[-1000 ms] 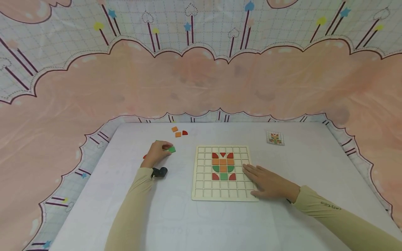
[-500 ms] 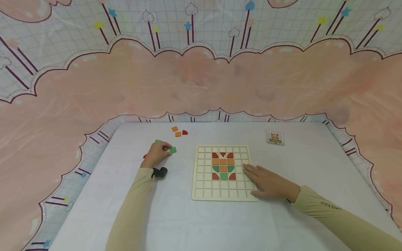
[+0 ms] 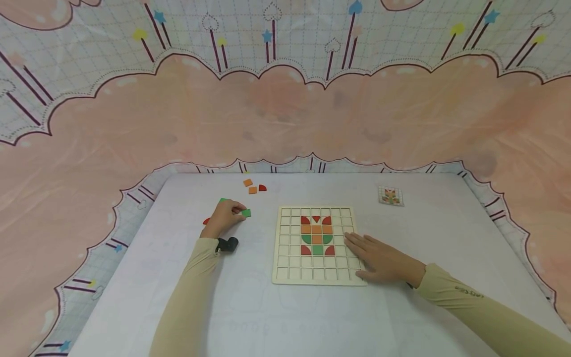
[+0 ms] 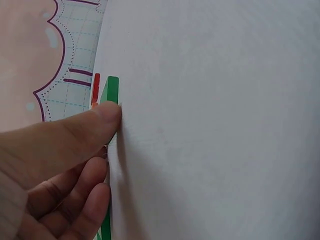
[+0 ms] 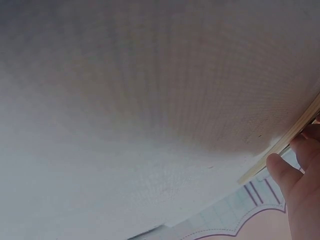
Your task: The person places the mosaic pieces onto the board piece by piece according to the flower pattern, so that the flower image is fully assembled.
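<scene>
The left hand has a narrow grip, thumb and fingers pinching a green tile on the person's left side of the bench, well apart from the board. Whether the tile touches the bench is hard to judge from the wrist view. A second green piece shows just beyond the knuckles, and a red piece lies partly hidden beside the wrist. A black device sits on that wrist. Farther out, two orange squares lie near a red quarter-round.

The right hand lies flat with its fingers straight, resting on the right edge of the pale gridded board, thumb near its lower corner. In the board's cells stand four rows of tiles: red shapes on top, then three orange squares, then an orange square between green rounded pieces, then a green square between red ones. Beyond the right hand lies a small patterned card. A peach cloth with a scalloped print fills the background.
</scene>
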